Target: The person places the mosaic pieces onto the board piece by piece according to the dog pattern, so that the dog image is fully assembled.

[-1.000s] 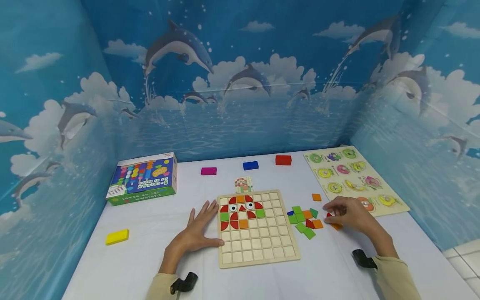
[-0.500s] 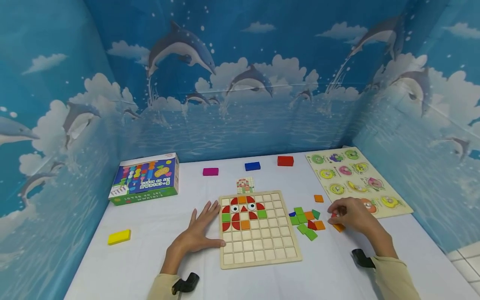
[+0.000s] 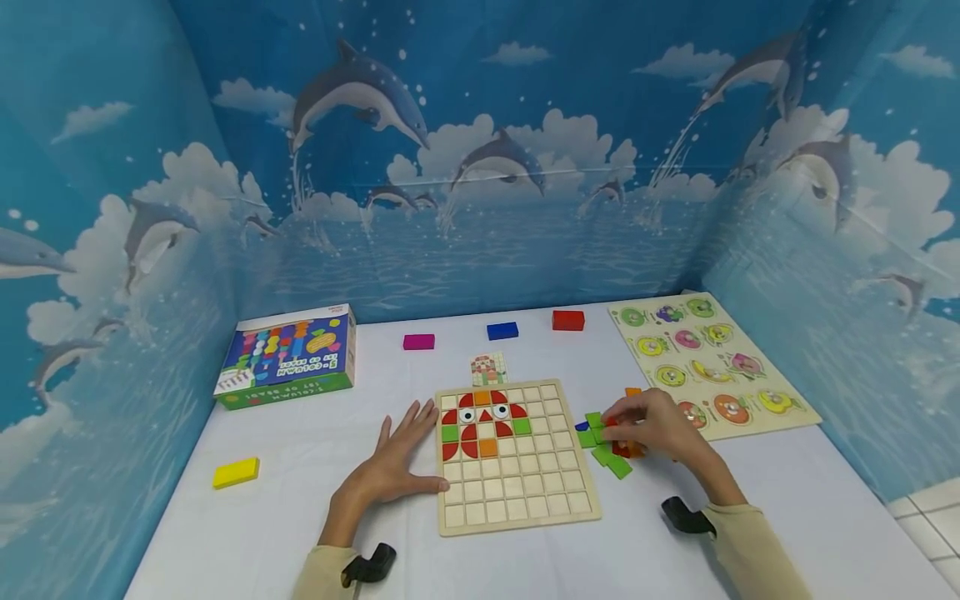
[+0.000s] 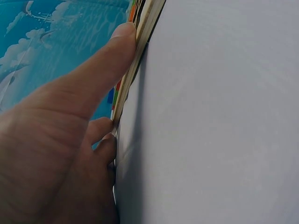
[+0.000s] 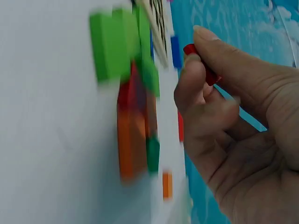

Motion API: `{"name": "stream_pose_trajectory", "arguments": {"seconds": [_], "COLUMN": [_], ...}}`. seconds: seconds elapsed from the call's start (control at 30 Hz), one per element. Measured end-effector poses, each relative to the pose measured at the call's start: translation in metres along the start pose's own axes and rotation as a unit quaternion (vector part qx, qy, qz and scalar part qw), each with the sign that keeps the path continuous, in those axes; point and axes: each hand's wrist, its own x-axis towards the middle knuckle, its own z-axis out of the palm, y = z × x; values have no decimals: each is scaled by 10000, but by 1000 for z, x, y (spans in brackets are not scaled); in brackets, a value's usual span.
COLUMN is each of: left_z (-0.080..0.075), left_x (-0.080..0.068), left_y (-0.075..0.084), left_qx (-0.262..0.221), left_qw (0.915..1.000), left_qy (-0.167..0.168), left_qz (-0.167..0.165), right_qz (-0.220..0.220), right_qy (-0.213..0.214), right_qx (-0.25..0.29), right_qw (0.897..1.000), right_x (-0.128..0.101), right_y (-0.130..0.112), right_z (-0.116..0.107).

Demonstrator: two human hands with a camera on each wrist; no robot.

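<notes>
A wooden grid board lies on the white table, with red, green and orange tiles filling its top rows. My left hand rests flat beside it, fingers straight, the thumb pressing the board's left edge. My right hand hovers over the pile of loose green, red and orange tiles right of the board. It pinches a small red tile between thumb and forefinger. The loose tiles look blurred in the right wrist view.
A small pattern card lies behind the board. A fruit peg puzzle sits at the right, a blue game box at the left. Magenta, blue, red and yellow blocks lie scattered. Dolphin-print walls enclose the table.
My right hand picked up a red tile near the peg puzzle and moved left over the loose tile pile. The left hand stayed put.
</notes>
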Motion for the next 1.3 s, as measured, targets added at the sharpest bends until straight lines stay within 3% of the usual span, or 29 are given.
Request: {"name": "stream_pose_trajectory", "arguments": {"seconds": [0.13,0.27,0.5,0.7,1.03,1.3], "left_z": [0,0,-1,-1,1,4], "left_x": [0,-2,-2,-1,2,4], "left_y": [-1,-2,-3,-3,-5,-11], "left_qx": [-62,-223,-88,-92,-7,32], "left_qw": [9999,9993,9999,10000,10000,10000], "left_qy": [30,71,58,7,-7,3], "left_qz": [104,285,122,30,14,37], "right_qz": [-122,-226,-466,-600,-499,-598], "right_qy": [-856,-1280,-1229,-1469,-1707,-1517], "right_qx": [1092,1423,1023,1487,1658,1458], "right_qw": [9903,9812,9860,9761,9700,9758], "right_x": [15,27,42,51,55,56], "right_y": [-14,-25,-35,-46,-55,-56], "right_z": [19,35,61,79,88,92]}}
